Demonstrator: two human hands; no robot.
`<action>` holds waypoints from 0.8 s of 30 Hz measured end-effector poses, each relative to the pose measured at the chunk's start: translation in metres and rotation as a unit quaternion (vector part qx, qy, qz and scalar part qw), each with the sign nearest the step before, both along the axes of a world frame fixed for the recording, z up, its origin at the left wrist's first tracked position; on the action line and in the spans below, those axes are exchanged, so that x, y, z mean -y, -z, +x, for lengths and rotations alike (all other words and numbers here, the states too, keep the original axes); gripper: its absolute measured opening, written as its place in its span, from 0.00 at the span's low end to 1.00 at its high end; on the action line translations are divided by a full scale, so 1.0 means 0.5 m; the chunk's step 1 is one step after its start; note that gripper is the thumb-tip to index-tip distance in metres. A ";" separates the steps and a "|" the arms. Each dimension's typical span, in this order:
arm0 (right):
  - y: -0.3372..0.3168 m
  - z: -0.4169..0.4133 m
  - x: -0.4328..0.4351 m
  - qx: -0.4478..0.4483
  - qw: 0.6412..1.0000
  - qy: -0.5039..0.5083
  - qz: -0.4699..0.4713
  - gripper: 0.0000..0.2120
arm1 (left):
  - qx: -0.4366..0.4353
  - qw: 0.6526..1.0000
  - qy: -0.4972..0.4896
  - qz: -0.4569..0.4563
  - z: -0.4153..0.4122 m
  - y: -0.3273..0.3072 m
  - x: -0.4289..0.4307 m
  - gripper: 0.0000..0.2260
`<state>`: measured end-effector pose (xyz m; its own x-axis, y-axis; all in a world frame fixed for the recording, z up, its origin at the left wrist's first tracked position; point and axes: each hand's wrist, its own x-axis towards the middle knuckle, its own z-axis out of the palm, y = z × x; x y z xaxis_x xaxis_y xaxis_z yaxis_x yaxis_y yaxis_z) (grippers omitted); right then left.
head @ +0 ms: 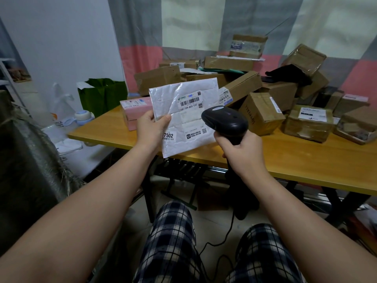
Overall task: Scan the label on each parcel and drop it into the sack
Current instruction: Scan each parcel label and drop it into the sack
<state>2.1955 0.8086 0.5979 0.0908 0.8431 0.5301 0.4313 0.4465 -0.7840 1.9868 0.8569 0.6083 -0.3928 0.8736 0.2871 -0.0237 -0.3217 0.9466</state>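
Note:
My left hand (152,130) pinches the left edge of a flat white mailer parcel (183,113) and holds it upright above the table's front edge, its barcode label (190,103) facing me. My right hand (241,149) grips the handle of a black barcode scanner (224,120), whose head sits just in front of the mailer's right side. A grey woven sack (30,160) stands open at my left, beside the table.
A wooden table (306,158) carries a heap of brown cardboard parcels (261,113) and a pink box (135,110) at its left end. A green bag (102,94) and white plastic bags sit on the floor behind. The scanner's cable trails down between my knees.

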 end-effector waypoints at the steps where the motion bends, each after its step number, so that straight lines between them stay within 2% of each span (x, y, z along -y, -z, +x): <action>1: 0.002 -0.001 0.000 0.001 1.000 -0.003 -0.001 0.10 | 0.005 1.000 0.002 0.002 0.001 -0.001 0.004 0.10; 6: 0.011 -0.025 0.001 -0.034 0.999 -0.028 -0.014 0.10 | 0.028 0.999 0.004 0.022 -0.019 0.001 0.040 0.09; 9: 0.027 -0.061 0.006 -0.037 0.995 -0.095 -0.023 0.06 | 0.042 0.998 -0.009 0.035 -0.058 0.020 0.082 0.09; 15: 0.103 -0.216 0.019 -0.044 0.962 -0.249 -0.098 0.07 | 0.040 0.986 -0.164 0.013 -0.209 0.110 0.223 0.06; 19: 0.162 -0.341 0.030 -0.005 0.933 -0.319 -0.167 0.12 | 0.030 0.953 -0.302 -0.018 -0.317 0.181 0.343 0.05; 24: 0.229 -0.484 0.056 0.041 0.897 -0.379 -0.222 0.15 | -0.018 0.874 -0.483 -0.044 -0.414 0.252 0.472 0.05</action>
<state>1.9537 0.7804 0.4832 -0.6229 0.7753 0.1043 0.2001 0.2868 -0.9368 1.7799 0.6212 0.4824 -0.9520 0.1573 0.2625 0.2488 -0.1017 0.9632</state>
